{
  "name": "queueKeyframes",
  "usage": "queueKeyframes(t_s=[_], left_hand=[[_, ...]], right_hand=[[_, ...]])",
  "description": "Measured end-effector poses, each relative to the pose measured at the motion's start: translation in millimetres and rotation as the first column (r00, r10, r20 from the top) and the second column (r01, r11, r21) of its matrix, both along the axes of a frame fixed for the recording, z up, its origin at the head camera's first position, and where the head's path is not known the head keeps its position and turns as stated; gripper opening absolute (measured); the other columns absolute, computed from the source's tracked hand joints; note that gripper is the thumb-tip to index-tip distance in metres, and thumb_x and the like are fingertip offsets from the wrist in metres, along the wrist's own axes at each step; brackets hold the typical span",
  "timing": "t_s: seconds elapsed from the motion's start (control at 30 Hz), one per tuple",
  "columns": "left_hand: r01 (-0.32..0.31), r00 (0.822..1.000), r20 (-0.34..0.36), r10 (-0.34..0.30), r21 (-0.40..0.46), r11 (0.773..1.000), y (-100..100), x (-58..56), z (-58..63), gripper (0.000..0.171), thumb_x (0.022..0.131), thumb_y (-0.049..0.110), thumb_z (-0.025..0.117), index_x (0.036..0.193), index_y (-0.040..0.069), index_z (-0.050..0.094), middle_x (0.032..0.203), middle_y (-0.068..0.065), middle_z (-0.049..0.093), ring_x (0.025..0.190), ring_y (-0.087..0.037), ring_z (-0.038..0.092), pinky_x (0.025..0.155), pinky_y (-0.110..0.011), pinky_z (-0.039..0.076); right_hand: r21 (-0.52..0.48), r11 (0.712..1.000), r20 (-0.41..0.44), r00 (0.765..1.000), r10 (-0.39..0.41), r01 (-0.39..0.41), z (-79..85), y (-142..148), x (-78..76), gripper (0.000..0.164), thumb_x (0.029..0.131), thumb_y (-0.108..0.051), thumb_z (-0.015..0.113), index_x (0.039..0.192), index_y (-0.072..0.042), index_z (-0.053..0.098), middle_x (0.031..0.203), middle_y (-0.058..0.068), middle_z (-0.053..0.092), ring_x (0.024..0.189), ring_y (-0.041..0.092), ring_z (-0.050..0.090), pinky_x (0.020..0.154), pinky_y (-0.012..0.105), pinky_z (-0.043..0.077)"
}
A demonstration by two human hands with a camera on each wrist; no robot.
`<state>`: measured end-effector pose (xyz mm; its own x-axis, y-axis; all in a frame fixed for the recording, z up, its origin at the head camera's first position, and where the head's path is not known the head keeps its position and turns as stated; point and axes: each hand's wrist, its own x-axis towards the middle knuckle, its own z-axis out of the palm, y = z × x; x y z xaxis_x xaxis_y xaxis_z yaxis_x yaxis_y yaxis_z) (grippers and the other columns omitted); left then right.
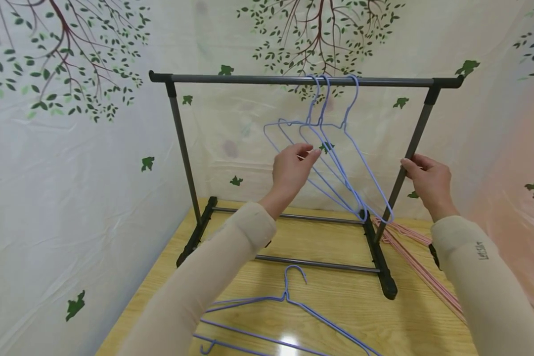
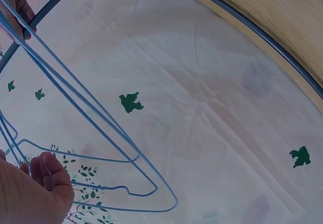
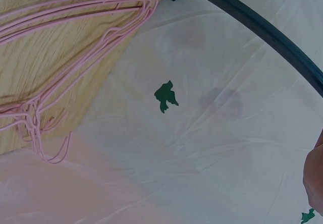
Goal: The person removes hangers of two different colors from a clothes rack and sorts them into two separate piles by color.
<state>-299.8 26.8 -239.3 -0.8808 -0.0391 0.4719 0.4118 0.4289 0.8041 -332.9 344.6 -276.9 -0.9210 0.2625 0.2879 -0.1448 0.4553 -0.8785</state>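
Three blue wire hangers (image 1: 368, 168) hang by their hooks from the top bar (image 1: 249, 80) of a dark clothes rack, right of its middle. In front of them is my left hand (image 1: 293, 168), its fingers loosely bent and nothing visibly held. The left wrist view shows that hand (image 2: 38, 191) near the hangers' (image 2: 116, 128) upper ends. My right hand (image 1: 429, 183) grips the rack's right upright (image 1: 402, 173) between thumb and fingers. At the right wrist view's edge, only a small part of this hand (image 3: 314, 176) shows.
More blue hangers (image 1: 287, 296) lie on the wooden table (image 1: 329, 301) in front of the rack. A bundle of pink hangers (image 1: 431, 279) lies beside the rack's right foot (image 1: 388, 287). A pale sheet (image 1: 218, 148) with printed leaves and birds hangs behind.
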Motion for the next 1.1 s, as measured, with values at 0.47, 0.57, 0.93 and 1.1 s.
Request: queueKeyframes(t_s=[0.47,0.57,0.93,1.1], left_hand=[[-0.051,0.998,0.039,0.051,-0.003,0.999,23,-6.1,3.4,0.036,0.095,0.046,0.065,0.114,0.016,0.074,0.096,0.006,0.068,0.084,-0.01,0.06,0.069,-0.025,0.047],[-0.062,0.997,0.047,0.062,0.006,0.998,26,-7.5,3.0,0.035,0.094,0.046,0.065,0.112,0.017,0.075,0.095,0.007,0.068,0.083,-0.01,0.06,0.068,-0.025,0.047],[-0.051,0.994,0.097,0.045,0.064,0.997,29,-5.2,5.9,0.03,0.094,0.043,0.068,0.107,0.016,0.075,0.089,0.01,0.067,0.078,-0.008,0.06,0.067,-0.025,0.047],[-0.039,0.995,0.097,0.033,0.067,0.997,30,-4.9,5.4,0.029,0.094,0.041,0.069,0.104,0.016,0.075,0.089,0.009,0.067,0.078,-0.009,0.06,0.067,-0.025,0.047]], right_hand=[[-0.014,1.0,-0.018,1.0,0.01,-0.01,0.6,2,-1.1,0.067,0.094,-0.048,0.062,0.144,-0.005,0.051,0.1,-0.022,0.06,0.083,-0.013,0.062,0.103,0.034,0.044],[-0.012,1.0,-0.011,1.0,0.007,-0.007,0.5,2,-1.0,0.067,0.094,-0.049,0.061,0.144,-0.006,0.052,0.102,-0.02,0.06,0.083,-0.013,0.062,0.105,0.038,0.043],[-0.004,1.0,0.01,1.0,-0.002,0.002,-1.5,2,-1.5,0.067,0.094,-0.051,0.06,0.145,-0.008,0.051,0.121,-0.004,0.061,0.087,-0.011,0.061,0.106,0.045,0.041],[0.0,1.0,0.007,1.0,-0.004,0.004,-1.5,1,-2.4,0.066,0.094,-0.05,0.06,0.145,-0.008,0.052,0.121,-0.004,0.061,0.088,-0.01,0.062,0.106,0.043,0.042]])
